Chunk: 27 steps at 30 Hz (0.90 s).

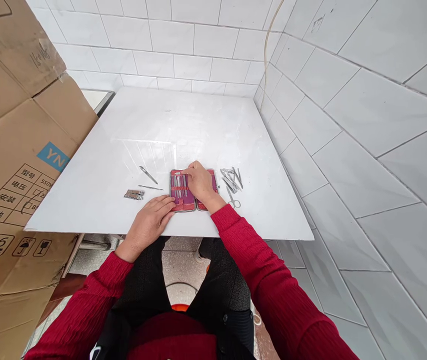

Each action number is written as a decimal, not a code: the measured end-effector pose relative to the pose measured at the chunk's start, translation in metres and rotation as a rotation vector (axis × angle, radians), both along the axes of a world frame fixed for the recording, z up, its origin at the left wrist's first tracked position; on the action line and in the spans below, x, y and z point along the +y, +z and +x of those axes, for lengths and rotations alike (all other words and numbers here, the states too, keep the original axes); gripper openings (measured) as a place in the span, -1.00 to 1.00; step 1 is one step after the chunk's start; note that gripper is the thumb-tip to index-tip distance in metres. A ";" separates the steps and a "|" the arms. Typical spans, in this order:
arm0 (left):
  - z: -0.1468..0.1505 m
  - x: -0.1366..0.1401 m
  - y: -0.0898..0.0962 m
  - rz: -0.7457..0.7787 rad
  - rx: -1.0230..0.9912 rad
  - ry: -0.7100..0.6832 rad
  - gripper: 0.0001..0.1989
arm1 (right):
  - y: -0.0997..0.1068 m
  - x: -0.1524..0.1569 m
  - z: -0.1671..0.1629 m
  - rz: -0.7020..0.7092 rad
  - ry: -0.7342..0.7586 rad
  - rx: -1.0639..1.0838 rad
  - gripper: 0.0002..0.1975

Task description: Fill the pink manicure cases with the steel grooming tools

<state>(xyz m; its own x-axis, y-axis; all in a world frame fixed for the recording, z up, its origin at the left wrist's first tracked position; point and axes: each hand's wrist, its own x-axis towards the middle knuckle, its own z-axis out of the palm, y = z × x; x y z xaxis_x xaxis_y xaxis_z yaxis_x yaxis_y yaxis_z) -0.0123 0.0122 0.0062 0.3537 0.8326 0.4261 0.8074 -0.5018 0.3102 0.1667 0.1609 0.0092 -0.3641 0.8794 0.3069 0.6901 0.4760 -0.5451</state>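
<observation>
A manicure case with a red and purple lining lies opened flat on the white table. Several slim metal tools sit under a band in its left half. My left hand grips the case's lower left corner, fingers close together. Over the middle of the case, my right hand has its fingers pinched near the tops of the tools; what they hold, if anything, is hidden. Left of the case are a nail clipper, a thin metal tool and pointed tweezers or a similar tool.
Right of the case lie small scissors and several clippers and metal tools in a cluster. A large cardboard box borders the table on the left. Tiled walls stand behind and to the right, with a cable in the corner.
</observation>
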 end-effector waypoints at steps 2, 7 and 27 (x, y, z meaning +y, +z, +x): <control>0.000 0.000 0.000 -0.006 -0.004 -0.001 -0.67 | 0.000 -0.001 0.000 0.011 0.007 0.006 -0.60; 0.001 -0.002 0.002 -0.023 -0.026 -0.012 -0.68 | 0.001 -0.004 0.000 0.025 0.005 -0.005 -0.62; -0.002 -0.005 -0.003 -0.008 -0.087 -0.075 -0.67 | 0.060 -0.038 -0.097 -0.001 0.318 -0.712 -0.82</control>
